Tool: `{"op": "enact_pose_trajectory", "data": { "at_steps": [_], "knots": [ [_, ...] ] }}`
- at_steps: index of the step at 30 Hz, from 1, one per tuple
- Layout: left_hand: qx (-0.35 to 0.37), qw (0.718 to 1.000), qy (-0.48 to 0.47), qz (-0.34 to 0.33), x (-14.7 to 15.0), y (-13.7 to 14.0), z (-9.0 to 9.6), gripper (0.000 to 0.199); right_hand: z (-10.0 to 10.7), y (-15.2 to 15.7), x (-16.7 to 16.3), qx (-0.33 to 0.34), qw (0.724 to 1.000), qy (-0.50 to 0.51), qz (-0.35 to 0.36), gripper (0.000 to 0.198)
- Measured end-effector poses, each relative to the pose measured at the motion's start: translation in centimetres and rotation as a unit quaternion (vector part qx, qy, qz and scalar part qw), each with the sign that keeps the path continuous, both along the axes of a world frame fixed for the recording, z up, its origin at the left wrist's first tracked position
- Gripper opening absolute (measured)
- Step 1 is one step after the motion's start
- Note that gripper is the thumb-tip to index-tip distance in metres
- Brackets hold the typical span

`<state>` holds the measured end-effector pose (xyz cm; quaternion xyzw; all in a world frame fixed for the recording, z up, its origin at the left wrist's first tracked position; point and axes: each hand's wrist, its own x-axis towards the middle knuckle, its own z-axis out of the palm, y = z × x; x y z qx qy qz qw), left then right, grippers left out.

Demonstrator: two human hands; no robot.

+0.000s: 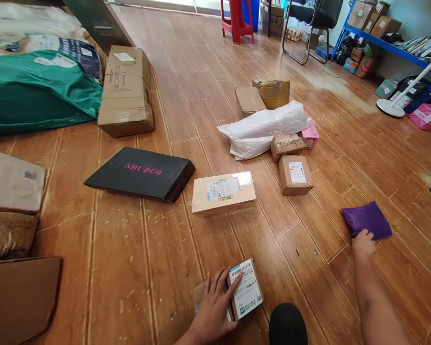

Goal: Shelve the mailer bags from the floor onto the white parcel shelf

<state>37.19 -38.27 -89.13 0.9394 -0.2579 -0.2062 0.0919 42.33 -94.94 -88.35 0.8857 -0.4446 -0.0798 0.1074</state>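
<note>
Two bare hands work well apart over the wooden floor (122, 268). On the near right, the right hand (364, 243) reaches to a purple mailer bag (368, 218) lying flat; its fingers curl over the near edge, though whether they pinch it or merely touch I cannot tell. The left hand (215, 304) lies near the middle, fingers spread wide across a labelled carton (247, 290) and the brown box part (198, 293) to its left, which may be a second carton; it looks laid on top rather than gripping around.

The bag is probably light, soft and rather slippery, likely to fold or sag, so a pinch of thumb and fingers on a gathered edge should suit it. The carton looks stiff and square, its weight hard to judge; opposite side walls should give the surest hold, since the label may be slick. Nothing shows whether the contents are fragile.
</note>
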Motion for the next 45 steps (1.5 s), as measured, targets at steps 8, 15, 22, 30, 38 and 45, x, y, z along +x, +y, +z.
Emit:
{"op": "enact_pose_trajectory", "data": {
  "at_steps": [8,15,22,30,38,45],
  "knots": [
    [-0.06,0.99,-0.114,-0.056,-0.5,1.6,-1.7,0.11,1.6,1.3,0.7,0.061,0.997,0.003,0.037,0.031],
    [-0.102,0.966,-0.233,-0.051,1.6,0.9,-0.3,0.106,2.0,11.0,2.1,0.241,0.946,0.032,0.216,0.013],
    [-0.095,0.96,-0.261,-0.039,2.5,0.4,-0.3,0.102,6.1,20.5,15.1,0.246,0.918,-0.169,0.262,0.119],
    [-0.044,0.99,-0.133,-0.01,1.6,1.4,-2.4,0.101,7.7,20.0,25.6,0.331,0.939,-0.093,-0.01,0.151],
    [-0.035,0.999,-0.03,0.016,2.1,0.2,-0.3,0.104,6.9,19.0,22.9,0.404,0.878,-0.255,-0.029,0.143],
    [0.044,0.997,0.029,0.05,2.0,-0.8,1.5,0.111,7.7,19.1,11.5,0.684,0.614,-0.387,-0.066,0.094]
  ]
}}
